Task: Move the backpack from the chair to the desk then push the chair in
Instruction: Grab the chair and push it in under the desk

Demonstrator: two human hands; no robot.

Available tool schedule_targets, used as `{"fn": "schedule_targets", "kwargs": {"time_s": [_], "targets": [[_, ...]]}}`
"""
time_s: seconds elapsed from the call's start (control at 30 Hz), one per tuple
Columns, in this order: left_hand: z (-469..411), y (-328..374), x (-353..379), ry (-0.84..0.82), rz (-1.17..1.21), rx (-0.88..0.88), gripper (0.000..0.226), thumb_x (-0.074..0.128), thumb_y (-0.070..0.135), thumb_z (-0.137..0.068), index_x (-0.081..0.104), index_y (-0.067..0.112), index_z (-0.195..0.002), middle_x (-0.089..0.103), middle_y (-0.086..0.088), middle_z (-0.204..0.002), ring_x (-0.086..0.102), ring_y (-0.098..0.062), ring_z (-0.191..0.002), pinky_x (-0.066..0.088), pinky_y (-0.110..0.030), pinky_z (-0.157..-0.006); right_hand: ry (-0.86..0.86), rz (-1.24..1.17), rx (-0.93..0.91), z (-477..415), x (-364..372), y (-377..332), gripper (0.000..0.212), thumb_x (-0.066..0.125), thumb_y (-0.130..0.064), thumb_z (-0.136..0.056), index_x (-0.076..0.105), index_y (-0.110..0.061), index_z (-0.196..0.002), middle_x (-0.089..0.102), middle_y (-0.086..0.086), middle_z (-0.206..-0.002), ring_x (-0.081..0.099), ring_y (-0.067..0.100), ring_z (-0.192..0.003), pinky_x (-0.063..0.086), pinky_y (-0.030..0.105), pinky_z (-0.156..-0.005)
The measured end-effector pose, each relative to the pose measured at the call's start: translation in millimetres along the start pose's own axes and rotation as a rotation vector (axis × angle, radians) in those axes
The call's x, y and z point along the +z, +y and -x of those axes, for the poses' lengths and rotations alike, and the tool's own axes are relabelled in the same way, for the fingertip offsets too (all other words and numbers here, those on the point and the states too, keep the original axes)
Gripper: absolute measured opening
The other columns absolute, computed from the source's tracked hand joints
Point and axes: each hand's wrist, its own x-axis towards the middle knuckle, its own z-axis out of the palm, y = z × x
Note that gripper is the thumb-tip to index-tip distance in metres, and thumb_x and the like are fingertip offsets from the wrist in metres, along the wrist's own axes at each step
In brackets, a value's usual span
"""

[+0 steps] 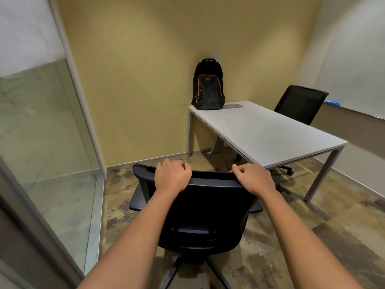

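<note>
A black backpack (208, 85) with orange trim stands upright on the far left corner of the white desk (266, 132), leaning against the yellow wall. A black office chair (200, 213) stands in front of me, away from the desk, its back toward me and its seat bare. My left hand (172, 175) is closed over the top edge of the chair's backrest on the left. My right hand (254, 178) grips the same edge on the right.
A second black chair (300, 104) sits at the desk's far right side. A glass partition (48, 142) runs along the left. A whiteboard (354, 76) with a tray hangs on the right wall. Patterned carpet lies between chair and desk.
</note>
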Motion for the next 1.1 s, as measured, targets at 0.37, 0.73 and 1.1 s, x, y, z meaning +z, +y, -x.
{"fn": "schedule_targets", "kwargs": {"time_s": [0.37,0.73,1.1], "targets": [[-66.1,-12.2,15.7,0.022,0.049,-0.039,0.033,0.033,0.029,-0.093,0.054,0.015,-0.071,0.057,-0.005,-0.078,0.045,-0.022,-0.082,0.039,-0.039,-0.088,-0.003,-0.030,0.009,-72.8,9.6,-9.8,0.052,0.026,-0.045,-0.101,0.073,-0.023,-0.105,0.072,0.003,-0.101,0.056,0.013,-0.079,0.037,0.028,-0.078],[-165.7,-33.1,36.2,0.029,-0.017,-0.017,0.037,0.035,0.032,-0.093,0.063,0.015,-0.077,0.054,-0.003,-0.074,0.042,-0.021,-0.080,0.037,-0.037,-0.082,0.019,-0.032,-0.003,-168.2,21.8,-27.2,0.052,0.026,-0.043,-0.101,0.073,-0.023,-0.103,0.073,0.003,-0.101,0.053,0.009,-0.071,0.034,0.018,-0.057],[-285.5,-60.6,56.2,-0.004,-0.001,0.006,0.035,0.037,0.033,-0.093,0.065,0.016,-0.084,0.065,-0.005,-0.084,0.042,-0.020,-0.082,0.036,-0.036,-0.084,0.017,-0.026,0.032,-281.9,36.2,-55.1,0.053,0.025,-0.043,-0.101,0.072,-0.019,-0.102,0.072,0.004,-0.094,0.054,0.010,-0.070,0.035,0.019,-0.057]]}}
